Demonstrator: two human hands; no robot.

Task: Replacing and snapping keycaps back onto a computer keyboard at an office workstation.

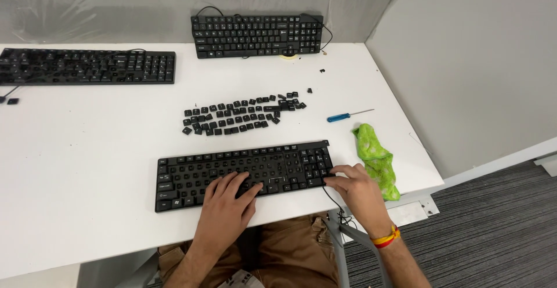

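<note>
Black plastic keyboard with many keycaps missing (243,175) lies flat at the near edge of the white table (87,149), straight in front of the person. Judged light, rigid, long and thin; it would flex little but slide easily on the smooth top. Best held at both short ends or pinned flat by the frame, since the bare key sockets look fragile. Left hand (227,202) lies flat, fingers spread over the lower middle keys, pressing rather than gripping. Right hand (357,190) rests loosely open at the right end, fingertips touching the corner by the cable, holding nothing. Loose black keycaps (241,116) lie scattered just beyond. Blue-handled screwdriver (347,115) and crumpled green cloth (378,160) lie to the right. Two more black keyboards sit at the far edge.
</note>
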